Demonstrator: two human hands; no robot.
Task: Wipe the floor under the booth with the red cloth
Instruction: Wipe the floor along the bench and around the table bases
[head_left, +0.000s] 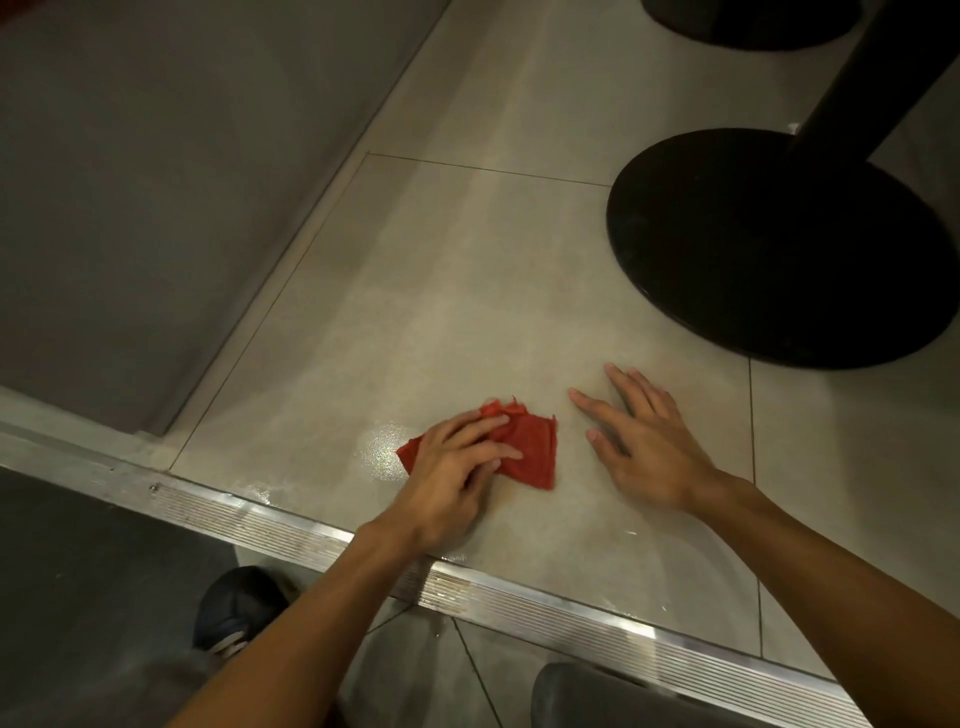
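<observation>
Beige tiled floor (467, 270) fills most of the view, crossed by thin grout lines. Grey booth panel (156, 182) rises along the floor's left side. Black round table base (769, 249), with its black post (862, 78), stands on the floor to the upper right; part of a second black base (753, 21) shows beyond it. Ribbed metal step edging (519, 587) bounds the floor on the near side (both forearms cross it). Right hand (644, 441) lies flat on the floor, fingers spread, holding nothing, between the table base and the edging. Left hand (457, 467) presses down on the red cloth (530, 449), fingers bent over its near part. The cloth lies crumpled on the floor just beside the right hand, apart from it. Dark shoe (239, 608) rests below the edging.
</observation>
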